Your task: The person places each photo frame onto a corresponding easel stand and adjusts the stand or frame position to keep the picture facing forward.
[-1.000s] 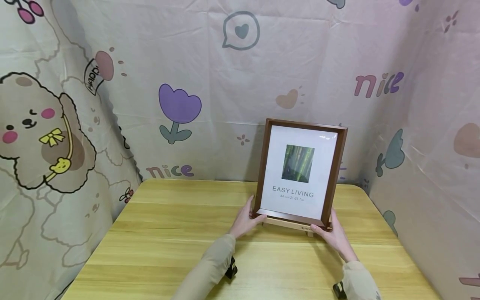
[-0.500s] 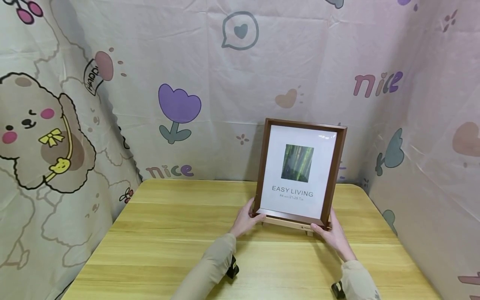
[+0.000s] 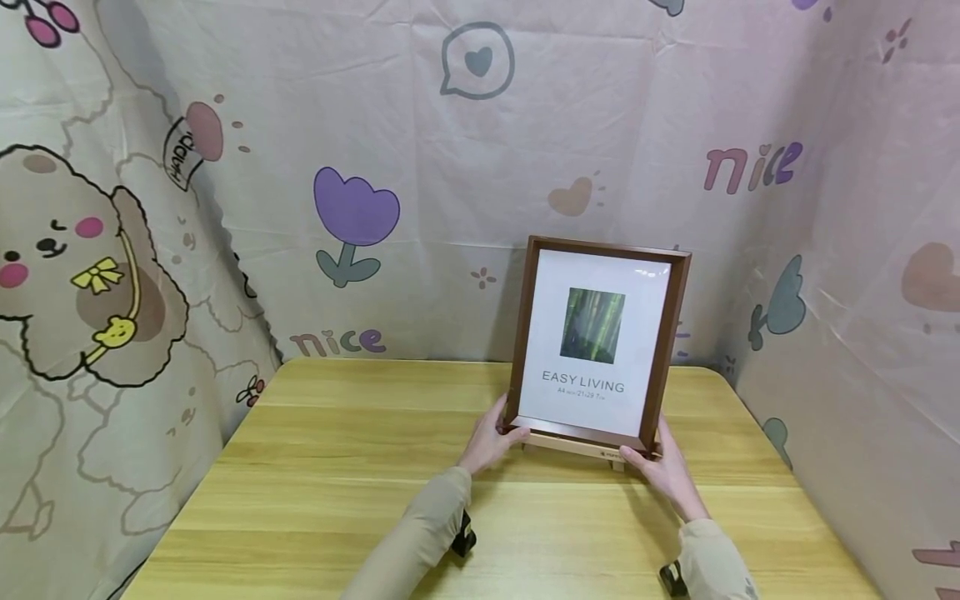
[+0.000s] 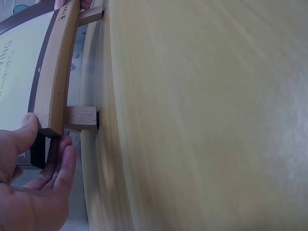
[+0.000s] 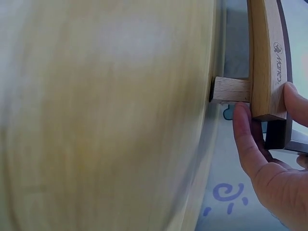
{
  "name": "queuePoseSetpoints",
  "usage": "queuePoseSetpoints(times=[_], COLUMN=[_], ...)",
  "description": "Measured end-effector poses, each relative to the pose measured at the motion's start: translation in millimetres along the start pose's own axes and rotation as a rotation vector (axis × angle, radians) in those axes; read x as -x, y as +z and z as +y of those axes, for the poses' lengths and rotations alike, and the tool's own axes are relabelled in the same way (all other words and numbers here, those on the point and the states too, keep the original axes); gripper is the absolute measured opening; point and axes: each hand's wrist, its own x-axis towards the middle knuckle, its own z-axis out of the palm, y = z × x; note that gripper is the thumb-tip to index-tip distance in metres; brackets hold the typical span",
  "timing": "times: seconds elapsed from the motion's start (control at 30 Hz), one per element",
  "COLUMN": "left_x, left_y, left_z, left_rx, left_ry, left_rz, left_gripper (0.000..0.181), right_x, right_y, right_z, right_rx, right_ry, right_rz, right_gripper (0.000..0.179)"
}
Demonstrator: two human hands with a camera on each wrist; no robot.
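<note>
A brown picture frame (image 3: 592,371) with a white mat and a small bamboo print stands upright, leaning slightly back, on the ledge of a small wooden easel (image 3: 573,447). My left hand (image 3: 487,437) grips its lower left corner. In the left wrist view, the left thumb lies on the front by the easel ledge (image 4: 57,77) and the fingers reach below and behind. At the lower right corner, my right hand (image 3: 667,471) grips likewise, its thumb at the front edge in the right wrist view and its fingers under the ledge end (image 5: 267,62). The easel's back is hidden.
The easel's short front feet (image 4: 83,117) rest on a light wood-grain table (image 3: 360,467). Printed cloth (image 3: 465,150) hangs close behind the table and along both sides. A black wrist device (image 3: 464,535) sits at each beige sleeve.
The head view has turned very slightly to the right. Both hands stay at the picture frame's lower corners, and the frame stays on the easel.
</note>
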Motion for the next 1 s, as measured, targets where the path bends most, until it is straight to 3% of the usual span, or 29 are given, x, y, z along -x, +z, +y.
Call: queuePoseSetpoints(times=[0.33,0.63,1.0], left_x=[2.0,2.2,8.0], left_y=[0.1,-4.1,-16.1], left_z=[-0.7,-3.1,-5.5], left_rx=[-0.027,-0.047,-0.055], left_ry=[0.056,0.022,0.026], left_rz=[-0.017,-0.022,-0.003], left_gripper=[0.089,0.090,0.090], right_x=[0.2,-0.8,-3.2], right_y=[0,4,14], right_z=[0,-3,-11], right_rx=[0.003,0.012,-0.006], right_ry=[-0.001,-0.051,-0.038], right_rz=[0.012,0.030,0.007], right_gripper=[0.102,0.097,0.098])
